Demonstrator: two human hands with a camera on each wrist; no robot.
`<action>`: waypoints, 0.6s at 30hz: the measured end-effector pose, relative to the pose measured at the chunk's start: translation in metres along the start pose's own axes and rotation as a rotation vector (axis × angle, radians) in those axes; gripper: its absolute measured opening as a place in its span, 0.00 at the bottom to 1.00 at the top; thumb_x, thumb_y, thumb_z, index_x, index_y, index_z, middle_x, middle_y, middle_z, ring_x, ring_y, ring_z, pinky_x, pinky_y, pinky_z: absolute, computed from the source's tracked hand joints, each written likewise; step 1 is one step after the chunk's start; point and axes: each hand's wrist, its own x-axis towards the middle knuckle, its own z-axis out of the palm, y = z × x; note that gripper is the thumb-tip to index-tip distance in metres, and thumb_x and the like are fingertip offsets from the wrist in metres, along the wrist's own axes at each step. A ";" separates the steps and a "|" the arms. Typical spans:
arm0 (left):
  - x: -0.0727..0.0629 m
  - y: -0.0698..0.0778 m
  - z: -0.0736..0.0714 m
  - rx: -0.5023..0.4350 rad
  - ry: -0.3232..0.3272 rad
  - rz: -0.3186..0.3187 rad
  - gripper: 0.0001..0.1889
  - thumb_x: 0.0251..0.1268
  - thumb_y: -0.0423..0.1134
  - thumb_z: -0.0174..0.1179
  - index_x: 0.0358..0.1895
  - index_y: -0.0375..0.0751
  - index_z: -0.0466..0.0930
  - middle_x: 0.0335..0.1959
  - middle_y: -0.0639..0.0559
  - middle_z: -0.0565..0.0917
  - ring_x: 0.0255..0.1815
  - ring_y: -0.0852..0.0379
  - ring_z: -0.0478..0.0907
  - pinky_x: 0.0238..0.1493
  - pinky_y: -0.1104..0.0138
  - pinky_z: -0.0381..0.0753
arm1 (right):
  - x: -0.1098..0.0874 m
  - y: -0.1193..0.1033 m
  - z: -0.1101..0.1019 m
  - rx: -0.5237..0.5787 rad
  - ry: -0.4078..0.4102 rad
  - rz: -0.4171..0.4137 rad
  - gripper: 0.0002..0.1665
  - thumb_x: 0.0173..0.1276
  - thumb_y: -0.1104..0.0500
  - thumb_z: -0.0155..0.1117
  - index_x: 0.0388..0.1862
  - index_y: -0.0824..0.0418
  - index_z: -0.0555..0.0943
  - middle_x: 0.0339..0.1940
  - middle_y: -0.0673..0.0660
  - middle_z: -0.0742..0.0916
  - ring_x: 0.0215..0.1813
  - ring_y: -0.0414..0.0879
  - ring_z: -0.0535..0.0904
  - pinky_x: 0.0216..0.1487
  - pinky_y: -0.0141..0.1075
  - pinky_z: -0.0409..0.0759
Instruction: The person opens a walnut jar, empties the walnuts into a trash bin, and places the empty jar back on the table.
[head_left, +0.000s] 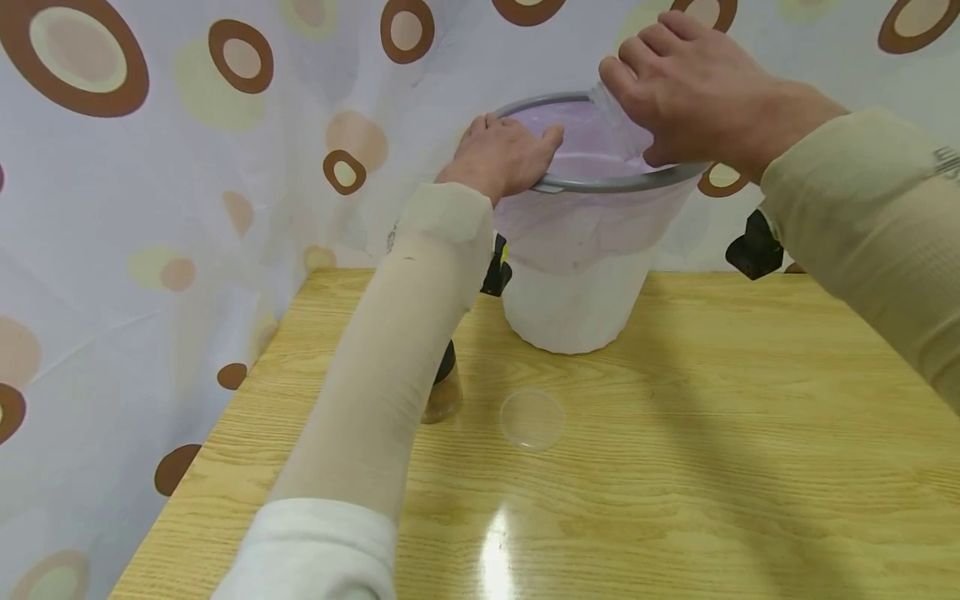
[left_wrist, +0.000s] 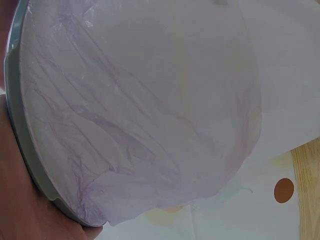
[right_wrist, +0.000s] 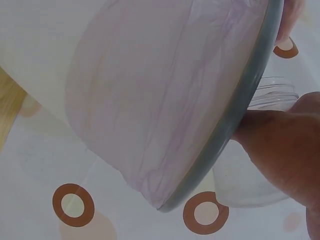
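Note:
A white trash bin (head_left: 577, 292) with a grey rim ring (head_left: 600, 183) and a thin purple liner bag (head_left: 573, 137) stands upright on the table. My left hand (head_left: 502, 154) grips the rim on its left side, thumb stretched out over the opening. Up over the right side of the bin, my right hand (head_left: 693, 87) holds a clear plastic jar (head_left: 618, 125), tilted with its mouth over the liner. The jar's threaded neck (right_wrist: 274, 95) shows in the right wrist view, lidless, with the right thumb (right_wrist: 270, 132) against it at the rim.
On the wood-grain table (head_left: 750, 417) lies a clear round disc (head_left: 532, 419) in front of the bin. A small jar with a black lid (head_left: 444, 387) stands partly behind my left forearm. A white curtain with brown circles (head_left: 247, 167) hangs behind and along the left.

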 end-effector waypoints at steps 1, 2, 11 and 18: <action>0.000 0.000 0.000 0.002 0.002 -0.001 0.43 0.73 0.67 0.13 0.81 0.41 0.41 0.82 0.45 0.43 0.82 0.49 0.40 0.81 0.61 0.40 | 0.000 0.001 0.000 -0.019 0.022 -0.016 0.50 0.44 0.60 0.83 0.59 0.75 0.62 0.56 0.76 0.73 0.59 0.70 0.67 0.75 0.57 0.58; 0.000 0.000 0.000 0.005 0.001 -0.001 0.43 0.73 0.67 0.13 0.81 0.41 0.41 0.82 0.46 0.43 0.82 0.49 0.39 0.81 0.61 0.40 | 0.000 0.001 -0.001 -0.035 0.043 -0.030 0.49 0.44 0.61 0.83 0.58 0.74 0.62 0.56 0.76 0.73 0.59 0.70 0.67 0.74 0.57 0.58; 0.000 0.000 0.000 0.003 0.004 -0.010 0.43 0.73 0.67 0.13 0.81 0.42 0.41 0.83 0.46 0.42 0.82 0.50 0.39 0.81 0.61 0.40 | -0.001 0.003 -0.001 -0.198 0.136 -0.141 0.54 0.38 0.61 0.86 0.58 0.74 0.62 0.55 0.76 0.75 0.60 0.68 0.69 0.72 0.54 0.64; 0.001 0.002 0.002 -0.006 0.005 -0.009 0.42 0.74 0.66 0.14 0.81 0.40 0.41 0.82 0.46 0.44 0.82 0.50 0.41 0.81 0.62 0.41 | -0.004 0.006 0.006 -0.272 0.144 -0.241 0.55 0.35 0.61 0.88 0.57 0.74 0.62 0.51 0.75 0.74 0.56 0.67 0.69 0.67 0.52 0.66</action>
